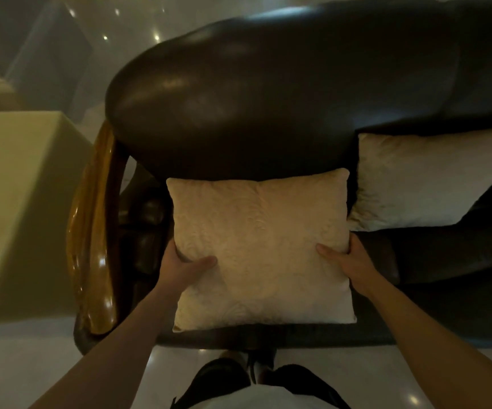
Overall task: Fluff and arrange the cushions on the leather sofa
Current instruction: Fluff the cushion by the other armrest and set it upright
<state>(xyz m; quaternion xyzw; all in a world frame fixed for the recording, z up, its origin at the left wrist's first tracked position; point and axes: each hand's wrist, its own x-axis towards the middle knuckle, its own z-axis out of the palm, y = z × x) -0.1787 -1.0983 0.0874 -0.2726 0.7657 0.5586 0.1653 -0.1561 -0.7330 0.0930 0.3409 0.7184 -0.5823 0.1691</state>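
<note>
A cream square cushion point(261, 246) with an embossed pattern is held over the left seat of the dark leather sofa point(268, 93). My left hand point(184, 265) grips its left edge, thumb pressed on the front face. On the opposite edge my right hand point(346, 258) grips the same way. The cushion's top edge touches the bottom of the rounded backrest. A second cream cushion point(424, 175) leans against the backrest to the right, just beside the first one.
A glossy wooden armrest point(95, 231) curves down the sofa's left end. A pale yellow block-shaped table point(17, 202) stands left of it. Shiny light floor point(46, 364) lies in front, and my dark shoes point(238, 370) show below the seat's front edge.
</note>
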